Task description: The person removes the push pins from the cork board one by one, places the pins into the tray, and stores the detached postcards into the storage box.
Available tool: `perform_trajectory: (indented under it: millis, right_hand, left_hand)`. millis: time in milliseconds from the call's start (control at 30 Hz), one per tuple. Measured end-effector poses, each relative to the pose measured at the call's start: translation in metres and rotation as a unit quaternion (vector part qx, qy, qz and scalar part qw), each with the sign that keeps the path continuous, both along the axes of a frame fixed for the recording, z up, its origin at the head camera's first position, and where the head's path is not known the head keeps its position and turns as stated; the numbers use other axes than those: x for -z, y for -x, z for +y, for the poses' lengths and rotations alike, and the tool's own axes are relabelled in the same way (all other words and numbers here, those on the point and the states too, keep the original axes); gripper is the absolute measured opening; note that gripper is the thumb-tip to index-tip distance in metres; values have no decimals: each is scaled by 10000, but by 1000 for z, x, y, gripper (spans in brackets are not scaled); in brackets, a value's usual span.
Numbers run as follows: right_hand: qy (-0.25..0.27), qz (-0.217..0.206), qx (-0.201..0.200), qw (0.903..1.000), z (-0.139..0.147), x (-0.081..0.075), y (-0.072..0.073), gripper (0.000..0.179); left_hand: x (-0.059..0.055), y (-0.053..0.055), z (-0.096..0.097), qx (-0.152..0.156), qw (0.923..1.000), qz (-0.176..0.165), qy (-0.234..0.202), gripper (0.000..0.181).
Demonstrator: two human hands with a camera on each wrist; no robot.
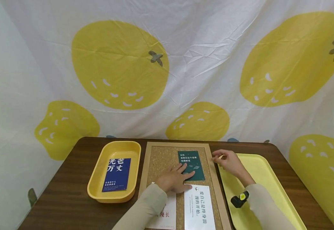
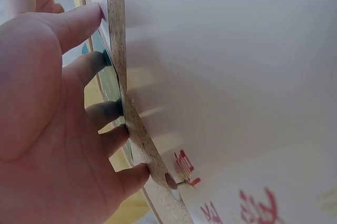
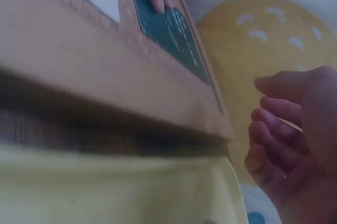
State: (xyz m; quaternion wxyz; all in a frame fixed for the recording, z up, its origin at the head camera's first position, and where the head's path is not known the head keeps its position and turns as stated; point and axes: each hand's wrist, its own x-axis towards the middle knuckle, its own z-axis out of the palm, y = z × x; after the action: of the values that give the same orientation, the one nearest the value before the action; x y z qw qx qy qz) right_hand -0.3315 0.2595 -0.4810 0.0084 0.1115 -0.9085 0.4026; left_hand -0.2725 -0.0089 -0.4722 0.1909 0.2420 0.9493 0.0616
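Note:
My left hand [image 1: 174, 180] lies with fingers spread on a framed cork board [image 1: 162, 158]. Its fingertips touch the lower left of a dark green card [image 1: 195, 174] with white writing. Below the green card, a white card [image 1: 199, 209] with black writing is partly under the thumb. A white card with red writing [image 1: 169, 206] is partly hidden by my left hand and sleeve; a pin [image 2: 174, 181] stands by it in the left wrist view. Over the board's right edge hovers my right hand [image 1: 228, 162], its fingers loosely bent with nothing visible between them [image 3: 295, 129].
Left of the board stands a yellow basin [image 1: 96, 179] holding a blue card [image 1: 118, 179] with white writing. A pale yellow tray [image 1: 258, 169] lies along the right side, partly beneath my right arm. The brown table [image 1: 66, 188] ends at a lemon-patterned cloth [image 1: 189, 70].

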Motion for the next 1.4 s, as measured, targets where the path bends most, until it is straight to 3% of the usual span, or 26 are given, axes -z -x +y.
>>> perform_trajectory:
  millis: [300,833,1400]
  right_hand:
    - [206,-162,-476,9985,-27,6,7,28]
    - [639,-415,-481,9959,-51,8,13,32]
    - [398,-573,499,9963,-65,24,25,29]
  left_hand:
    - [1,0,1,90,9999,7,72,60]
    - [0,1,2,49,10000,-32,61,61]
    - [0,2,1,53,9999,-38,103,61]
